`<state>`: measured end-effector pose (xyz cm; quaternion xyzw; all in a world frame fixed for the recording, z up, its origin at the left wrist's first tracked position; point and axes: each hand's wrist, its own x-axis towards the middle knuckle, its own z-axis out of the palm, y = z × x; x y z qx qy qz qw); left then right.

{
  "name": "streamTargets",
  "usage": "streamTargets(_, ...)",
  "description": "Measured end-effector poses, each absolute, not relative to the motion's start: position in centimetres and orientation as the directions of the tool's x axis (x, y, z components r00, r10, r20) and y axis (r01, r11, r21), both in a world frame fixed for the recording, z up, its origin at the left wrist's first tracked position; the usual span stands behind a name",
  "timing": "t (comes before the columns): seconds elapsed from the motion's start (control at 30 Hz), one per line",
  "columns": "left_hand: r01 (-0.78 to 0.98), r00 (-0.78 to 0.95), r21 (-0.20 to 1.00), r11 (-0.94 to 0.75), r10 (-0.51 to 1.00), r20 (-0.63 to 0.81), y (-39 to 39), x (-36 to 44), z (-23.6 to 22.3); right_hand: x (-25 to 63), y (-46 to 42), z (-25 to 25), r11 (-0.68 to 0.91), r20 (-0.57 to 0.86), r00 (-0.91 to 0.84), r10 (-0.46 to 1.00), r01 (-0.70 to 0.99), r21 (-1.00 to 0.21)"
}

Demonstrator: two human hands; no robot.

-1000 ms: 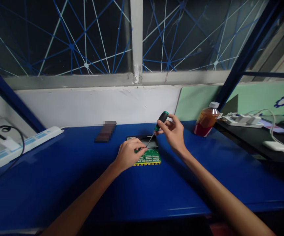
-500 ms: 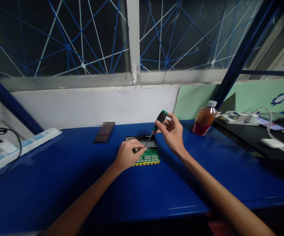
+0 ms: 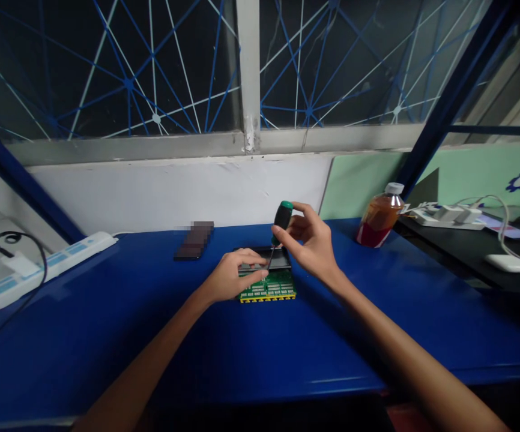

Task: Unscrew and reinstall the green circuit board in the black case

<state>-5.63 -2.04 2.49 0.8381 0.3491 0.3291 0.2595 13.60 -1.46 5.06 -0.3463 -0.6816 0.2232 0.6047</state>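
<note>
A screwdriver (image 3: 282,221) with a black and green handle is gripped between the thumb and fingers of my right hand (image 3: 311,240). It stands nearly upright, its thin shaft pointing down at a green circuit board (image 3: 271,287) with a yellow front edge. Over the board's left part lies my left hand (image 3: 233,273), thumb and fingers stretched out and apart on either side of the screwdriver's tip. Whether a screw sits under the tip is too small to tell. Directly behind the board is a black casing (image 3: 280,259), partly covered by my hands.
A dark phone-like slab (image 3: 196,241), partly pixelated, lies at the back of the blue table (image 3: 224,360). To the left is a white power strip (image 3: 53,264) with a black cable. A drink bottle (image 3: 379,217) stands back right, near chargers and cables (image 3: 505,262).
The screwdriver has swung from a rightward lean to nearly upright as my right hand moved left. My left finger and thumb have parted from their pinch near the tip.
</note>
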Motion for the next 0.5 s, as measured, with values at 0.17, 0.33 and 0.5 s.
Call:
streamTargets(0.17,0.372,0.618,0.68,-0.632,0.715,0.326,-1.6,-6.5,2.4,13.0,-2.7,4.3,0.678,0.676,-0.122,0.727,0.282,-0.679)
streamTargets(0.33,0.379,0.627,0.687,-0.619,0.719,0.301,-1.6,-6.4,2.2,13.0,-3.0,3.8,0.718,0.708,-0.159,0.688,0.291,-0.633)
streamTargets(0.5,0.369,0.626,0.721,-0.586,0.73,0.273,-1.7,-6.3,2.1,13.0,-3.0,3.3,0.739,0.725,-0.195,0.661,0.335,-0.584)
